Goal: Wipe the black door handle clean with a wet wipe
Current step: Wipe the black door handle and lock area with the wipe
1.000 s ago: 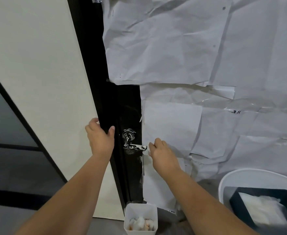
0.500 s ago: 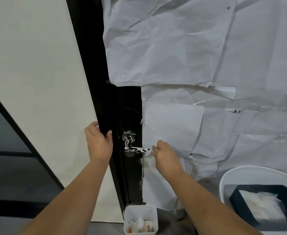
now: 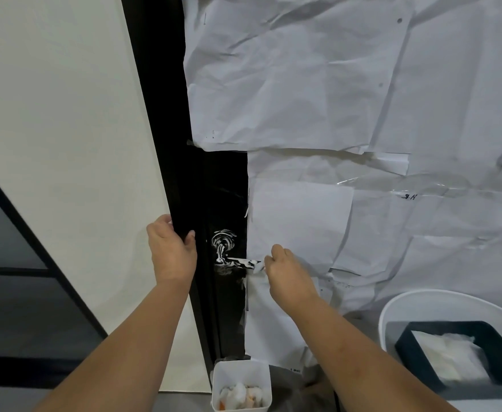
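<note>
The black door handle (image 3: 234, 262) sticks out from the black door (image 3: 223, 203) at mid-height, smeared with white streaks on its lever and round base. My right hand (image 3: 285, 272) is closed on a small white wet wipe (image 3: 258, 266) pressed against the lever's right tip. My left hand (image 3: 171, 254) grips the door's left edge, thumb on the front face, fingers wrapped behind.
Crumpled white paper (image 3: 333, 99) covers the door to the right of the handle. Below stands a small white bin (image 3: 241, 385) with used wipes. At lower right a white tub (image 3: 451, 307) holds a dark box of fresh wipes (image 3: 448, 358). A cream wall panel (image 3: 65, 144) lies left.
My right hand with the wipe has slid slightly right along the lever toward its tip. My left hand keeps its grip on the door edge.
</note>
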{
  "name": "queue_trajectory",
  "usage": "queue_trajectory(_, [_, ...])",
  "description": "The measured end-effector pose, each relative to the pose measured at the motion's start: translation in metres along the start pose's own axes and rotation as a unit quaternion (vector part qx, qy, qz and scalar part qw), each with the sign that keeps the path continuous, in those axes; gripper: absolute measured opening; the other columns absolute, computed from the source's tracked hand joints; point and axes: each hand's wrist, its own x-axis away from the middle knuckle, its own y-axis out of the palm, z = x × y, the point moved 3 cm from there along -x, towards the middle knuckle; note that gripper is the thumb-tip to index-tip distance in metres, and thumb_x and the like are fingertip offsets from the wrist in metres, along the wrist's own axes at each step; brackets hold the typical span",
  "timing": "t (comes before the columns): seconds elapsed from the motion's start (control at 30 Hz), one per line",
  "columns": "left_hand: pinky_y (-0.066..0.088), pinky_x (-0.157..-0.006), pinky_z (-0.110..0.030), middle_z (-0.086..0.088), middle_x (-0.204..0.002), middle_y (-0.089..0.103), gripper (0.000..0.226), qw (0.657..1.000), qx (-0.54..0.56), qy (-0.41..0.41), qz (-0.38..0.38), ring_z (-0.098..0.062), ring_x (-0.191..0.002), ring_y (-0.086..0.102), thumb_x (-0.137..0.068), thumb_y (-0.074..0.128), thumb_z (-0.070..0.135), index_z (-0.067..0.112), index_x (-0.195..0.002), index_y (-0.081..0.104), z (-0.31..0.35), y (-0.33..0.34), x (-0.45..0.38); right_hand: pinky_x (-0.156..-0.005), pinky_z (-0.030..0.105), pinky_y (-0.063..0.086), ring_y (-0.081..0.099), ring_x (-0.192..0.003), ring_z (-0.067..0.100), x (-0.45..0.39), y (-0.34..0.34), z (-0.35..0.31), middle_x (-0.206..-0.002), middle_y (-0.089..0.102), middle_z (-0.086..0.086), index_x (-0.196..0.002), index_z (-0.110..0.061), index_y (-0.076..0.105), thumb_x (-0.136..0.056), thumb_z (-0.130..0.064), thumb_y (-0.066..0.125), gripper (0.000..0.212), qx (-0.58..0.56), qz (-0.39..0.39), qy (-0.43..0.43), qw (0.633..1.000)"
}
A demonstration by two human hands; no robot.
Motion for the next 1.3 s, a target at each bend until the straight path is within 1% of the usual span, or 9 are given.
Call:
queue_trajectory(0.13, [0.052, -0.083, -0.032, -0.005, -0.123, 0.04, 0.046, 1.0, -0.009, 0.007, 0.001, -0.02, -0.099, 0.056, -0.088, 0.068, 0.012, 0.016, -0.125, 0.041, 0.001, 0.0, 0.002, -0.057, 0.032, 0.031, 0.039, -0.074, 0.021, -0.008, 0.002, 0.008, -0.087, 0.037, 0.004, -0.073, -0.009, 0.049, -0.082, 0.007, 0.052, 0.019, -0.02, -0.01, 0.013, 1.0])
queue_trajectory(0.27, [0.051, -0.083, -0.032, -0.006, -0.123, 0.04, 0.048, 1.0, -0.015, 0.016, -0.001, -0.021, -0.101, 0.056, -0.088, 0.068, 0.012, 0.016, -0.126, 0.04, -0.002, 0.001, 0.001, -0.058, 0.034, 0.034, 0.043, -0.068, 0.022, -0.019, 0.006, 0.018, -0.085, 0.037, 0.002, -0.082, -0.003, 0.064, -0.093, -0.007, 0.05, 0.019, -0.09, -0.007, 0.062, 0.994])
queue_trajectory(0.33, [0.052, -0.085, -0.035, -0.005, -0.123, 0.04, 0.049, 1.0, -0.013, 0.01, -0.001, -0.022, -0.102, 0.056, -0.088, 0.068, 0.013, 0.017, -0.126, 0.039, -0.003, 0.002, 0.001, -0.056, 0.035, 0.033, 0.04, -0.069, 0.022, -0.013, 0.005, 0.012, -0.083, 0.036, 0.003, -0.075, -0.004, 0.061, -0.086, 0.002, 0.053, 0.015, -0.074, 0.018, 0.049, 0.996])
queue_trajectory(0.47, [0.054, -0.087, -0.039, -0.004, -0.124, 0.038, 0.05, 1.0, -0.014, 0.012, -0.001, -0.023, -0.104, 0.056, -0.088, 0.068, 0.014, 0.019, -0.128, 0.037, -0.004, 0.004, 0.001, -0.056, 0.034, 0.031, 0.04, -0.076, 0.024, 0.003, 0.003, 0.0, -0.09, 0.042, 0.009, -0.072, -0.012, 0.043, -0.068, 0.018, 0.049, 0.031, -0.027, 0.029, 0.0, 0.999])
queue_trajectory(0.63, [0.052, -0.088, -0.034, -0.007, -0.124, 0.038, 0.051, 1.0, -0.015, 0.018, 0.003, -0.023, -0.105, 0.055, -0.088, 0.068, 0.012, 0.016, -0.129, 0.038, -0.004, 0.004, 0.002, -0.058, 0.033, 0.034, 0.042, -0.071, 0.021, -0.013, 0.005, 0.012, -0.085, 0.037, 0.002, -0.081, -0.006, 0.062, -0.087, -0.001, 0.055, 0.01, -0.053, 0.009, 0.034, 0.998])
queue_trajectory(0.7, [0.049, -0.086, -0.03, -0.007, -0.124, 0.038, 0.05, 1.0, -0.017, 0.02, 0.003, -0.022, -0.104, 0.055, -0.088, 0.068, 0.011, 0.015, -0.128, 0.039, -0.003, 0.003, 0.002, -0.059, 0.032, 0.037, 0.042, -0.069, 0.019, -0.02, 0.006, 0.016, -0.085, 0.035, 0.0, -0.086, -0.007, 0.064, -0.091, -0.007, 0.052, 0.013, -0.08, -0.008, 0.058, 0.995])
queue_trajectory(0.93, [0.048, -0.086, -0.027, -0.007, -0.124, 0.039, 0.05, 0.999, -0.02, 0.025, 0.009, -0.021, -0.103, 0.054, -0.087, 0.069, 0.01, 0.014, -0.128, 0.04, -0.003, 0.003, 0.003, -0.06, 0.034, 0.032, 0.045, -0.083, 0.028, 0.008, 0.003, -0.006, -0.097, 0.046, 0.014, -0.085, -0.003, 0.054, -0.065, 0.021, 0.045, 0.033, -0.027, 0.034, 0.02, 0.999])
queue_trajectory(1.13, [0.048, -0.091, -0.029, -0.01, -0.128, 0.038, 0.053, 0.999, -0.022, 0.033, 0.005, -0.023, -0.108, 0.053, -0.087, 0.068, 0.01, 0.01, -0.13, 0.038, -0.006, 0.005, 0.002, -0.06, 0.037, 0.041, 0.051, -0.08, 0.028, -0.013, 0.004, 0.012, -0.09, 0.042, 0.008, -0.082, -0.002, 0.06, -0.086, 0.003, 0.054, 0.009, -0.069, -0.005, 0.055, 0.996])
queue_trajectory(1.3, [0.049, -0.094, -0.032, -0.01, -0.129, 0.038, 0.054, 0.999, -0.029, 0.027, 0.007, -0.023, -0.111, 0.052, -0.088, 0.067, 0.011, 0.01, -0.132, 0.037, -0.007, 0.004, 0.002, -0.061, 0.036, 0.038, 0.05, -0.083, 0.027, -0.012, 0.005, 0.009, -0.094, 0.045, 0.007, -0.087, -0.004, 0.063, -0.087, 0.001, 0.053, 0.011, -0.066, 0.007, 0.046, 0.997])
